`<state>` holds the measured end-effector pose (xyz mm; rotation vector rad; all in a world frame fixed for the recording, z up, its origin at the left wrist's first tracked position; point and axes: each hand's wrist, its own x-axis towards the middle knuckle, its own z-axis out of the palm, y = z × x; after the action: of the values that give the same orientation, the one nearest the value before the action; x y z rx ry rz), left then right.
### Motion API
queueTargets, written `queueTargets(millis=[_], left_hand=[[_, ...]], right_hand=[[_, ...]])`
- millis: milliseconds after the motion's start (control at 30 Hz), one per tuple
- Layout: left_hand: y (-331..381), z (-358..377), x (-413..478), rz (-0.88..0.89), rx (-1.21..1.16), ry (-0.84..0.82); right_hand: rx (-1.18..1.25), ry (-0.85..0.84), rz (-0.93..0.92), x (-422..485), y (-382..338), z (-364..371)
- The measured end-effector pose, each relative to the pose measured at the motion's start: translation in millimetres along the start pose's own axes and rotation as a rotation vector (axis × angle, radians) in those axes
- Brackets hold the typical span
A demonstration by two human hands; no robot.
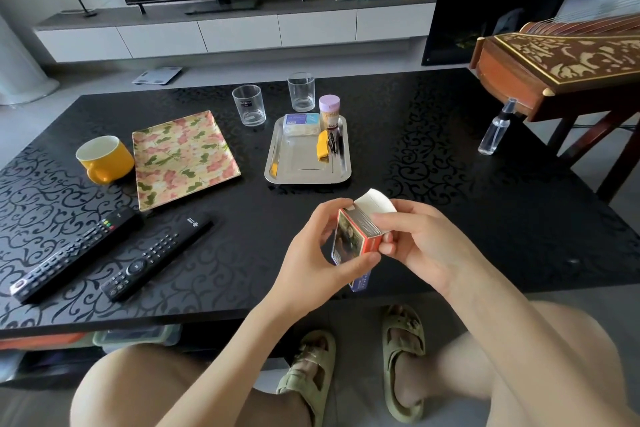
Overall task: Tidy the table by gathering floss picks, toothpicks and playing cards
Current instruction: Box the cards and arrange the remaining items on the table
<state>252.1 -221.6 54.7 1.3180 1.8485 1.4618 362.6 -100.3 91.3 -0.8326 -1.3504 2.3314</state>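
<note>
My left hand [317,253] grips a red and blue playing card box [349,239] above the table's front edge. The box is open at the top: its white flap [375,201] stands up and the card edges show inside. My right hand [419,239] pinches the box's upper right corner. Farther back sits a steel tray [277,163]. In it lie a floss pick box [300,122], a toothpick jar with a purple lid [329,111] and a yellow item [323,146].
A black patterned table [450,166] carries two remotes [74,250] [156,253], a floral plate [183,158], a yellow mug [104,158], two glasses [248,105] [301,91] and a spray bottle [495,130]. A wooden stringed instrument [561,69] stands at the right.
</note>
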Motion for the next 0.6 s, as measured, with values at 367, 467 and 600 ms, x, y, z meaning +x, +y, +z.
queueTargets(millis=[367, 467, 600], left_hand=[[-10.1, 0.0, -6.0, 0.090, 0.435, 0.140], [-7.8, 0.8, -7.0, 0.097, 0.491, 0.164], [-5.3, -0.8, -7.4, 0.091, 0.523, 0.176]], right_hand=[[-0.687, 0.179, -0.380, -1.7, 11.1, 6.4], [-0.998, 0.274, -0.647, 2.0, 19.4, 9.2], [-1.098, 0.266, -0.762, 3.5, 23.5, 8.6]])
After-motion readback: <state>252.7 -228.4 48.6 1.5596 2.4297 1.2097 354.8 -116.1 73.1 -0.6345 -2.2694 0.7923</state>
